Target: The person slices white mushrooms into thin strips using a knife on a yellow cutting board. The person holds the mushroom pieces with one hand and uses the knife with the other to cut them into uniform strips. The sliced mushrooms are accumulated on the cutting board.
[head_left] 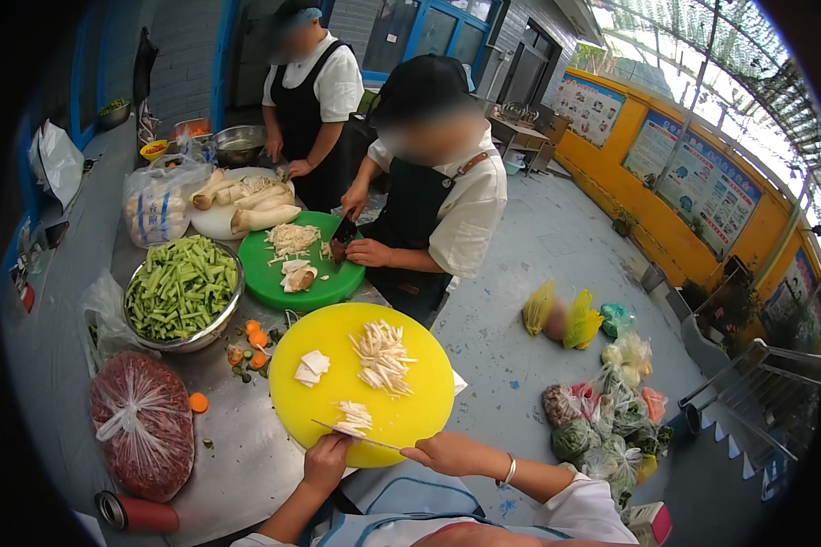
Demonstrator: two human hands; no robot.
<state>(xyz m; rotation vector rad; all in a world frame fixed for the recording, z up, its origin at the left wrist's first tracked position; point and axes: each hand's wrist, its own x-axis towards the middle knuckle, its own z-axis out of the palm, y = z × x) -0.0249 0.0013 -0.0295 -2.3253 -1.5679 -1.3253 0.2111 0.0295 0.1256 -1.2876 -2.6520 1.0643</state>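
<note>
In my right hand (pixel 446 453) is the handle of a kitchen knife (pixel 366 436), its blade lying across the near edge of a round yellow cutting board (pixel 297 403). My left hand (pixel 328 457) has its fingers bent against the near side of the blade; whatever may be under them is hidden. Just beyond the blade lie pale cut strips (pixel 354 416), probably king oyster mushroom. A larger heap of strips (pixel 383 357) sits at the board's far right. Flat white slices (pixel 312 368) are stacked to the left.
A co-worker (pixel 431 184) cuts mushroom on a green board (pixel 260 280); another person (pixel 315 89) stands behind. Left are a steel bowl (pixel 229 311) of cut green stalks, bagged red meat (pixel 144 431) and a red flask (pixel 144 514). Bagged vegetables (pixel 609 417) lie on the floor.
</note>
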